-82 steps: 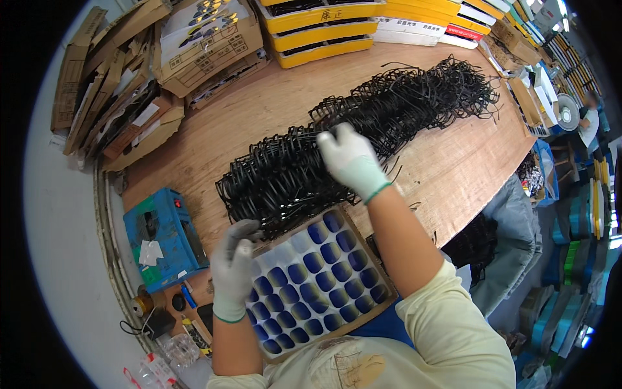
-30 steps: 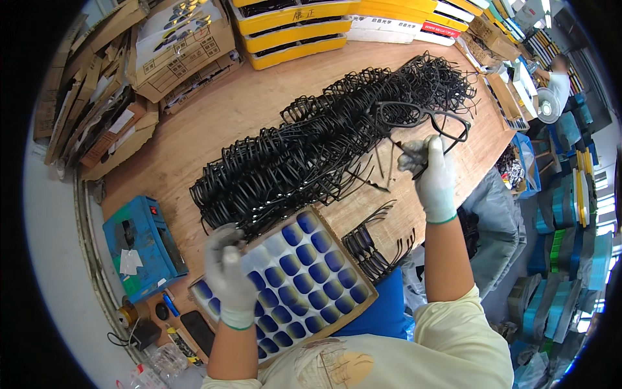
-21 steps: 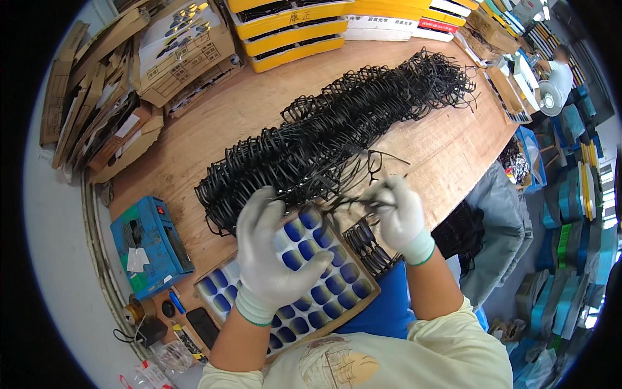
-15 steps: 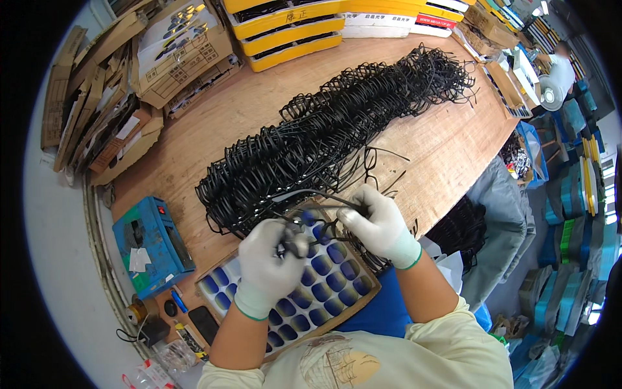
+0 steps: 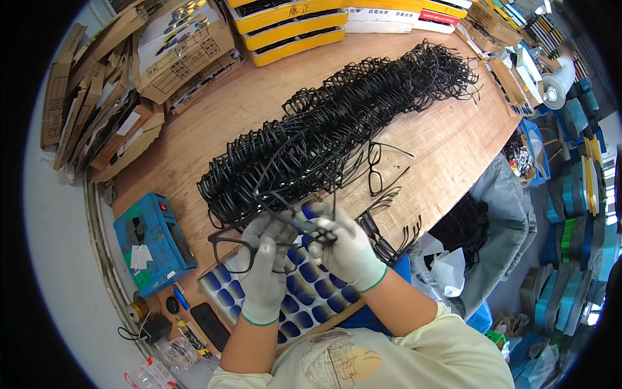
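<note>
Now | both hands' fingers grasp black eyeglass frame [image 5: 259, 249] over lens tray [image 5: 311, 305] | frame pile [image 5: 337, 129] just beyond

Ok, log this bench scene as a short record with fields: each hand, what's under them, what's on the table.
left hand: gloved, gripping a black glasses frame
right hand: gloved, pinching the same frame's far end
beneath hands: tray of blue lenses
table: wooden, with a long pile of black frames
left of tray: blue box
far edge: yellow bins

Wooden worktable [image 5: 453, 139], grey floor [image 5: 52, 214], stacked cardboard boxes [image 5: 129, 78]
</note>
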Tool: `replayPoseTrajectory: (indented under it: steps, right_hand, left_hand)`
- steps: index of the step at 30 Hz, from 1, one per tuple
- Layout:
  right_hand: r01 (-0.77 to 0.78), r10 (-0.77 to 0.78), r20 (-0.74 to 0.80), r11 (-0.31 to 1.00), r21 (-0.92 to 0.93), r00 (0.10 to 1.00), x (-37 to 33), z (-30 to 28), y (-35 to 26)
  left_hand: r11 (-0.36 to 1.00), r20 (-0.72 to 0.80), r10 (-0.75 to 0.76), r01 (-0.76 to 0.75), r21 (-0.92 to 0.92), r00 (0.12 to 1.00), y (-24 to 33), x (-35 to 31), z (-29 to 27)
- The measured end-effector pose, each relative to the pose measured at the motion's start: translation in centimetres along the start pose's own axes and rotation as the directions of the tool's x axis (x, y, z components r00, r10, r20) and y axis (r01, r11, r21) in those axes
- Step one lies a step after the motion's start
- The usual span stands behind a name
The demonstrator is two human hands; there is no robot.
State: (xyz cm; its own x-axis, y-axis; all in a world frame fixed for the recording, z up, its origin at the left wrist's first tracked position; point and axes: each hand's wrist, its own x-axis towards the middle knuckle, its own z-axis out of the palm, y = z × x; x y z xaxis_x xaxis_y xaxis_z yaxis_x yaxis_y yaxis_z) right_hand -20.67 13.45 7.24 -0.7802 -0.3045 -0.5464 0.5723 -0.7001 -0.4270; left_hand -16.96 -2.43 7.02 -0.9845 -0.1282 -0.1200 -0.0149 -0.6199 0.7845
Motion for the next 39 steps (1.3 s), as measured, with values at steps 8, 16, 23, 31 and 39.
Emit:
replayPoseTrajectory:
  steps: [8, 16, 23, 31, 39]
  right_hand:
    - [0.359, -0.268, 0.317, 0.123, -0.925, 0.910, 1.5, -1.7, -1.1]
    - [-0.519, -0.604, -0.115, -0.554, -0.651, 0.789, 7.9, -8.0, -11.2]
    - [-0.328, -0.626, -0.218, -0.065, -0.942, 0.749, 9.2, -9.2, -13.9]
    - [-0.403, -0.500, -0.221, -0.291, -0.868, 0.838, 10.8, -9.9, -12.0]
    - [0.140, -0.727, -0.157, 0.330, -0.934, 0.669, 13.6, -13.5, -12.4]
  left_hand:
    - [1.000, 0.058, -0.026, 0.027, -0.014, 0.998, 1.3, -0.2, -1.6]
    - [0.998, -0.092, 0.063, -0.061, 0.030, 0.994, 4.1, -1.0, -2.0]
    - [0.992, -0.106, 0.071, -0.059, 0.110, 0.992, 4.3, -1.9, -2.7]
    - [0.953, -0.152, 0.060, -0.011, 0.303, 0.987, 4.2, -2.1, -2.1]
    - [0.938, -0.089, 0.027, 0.006, 0.346, 0.996, 4.2, -2.0, -3.0]
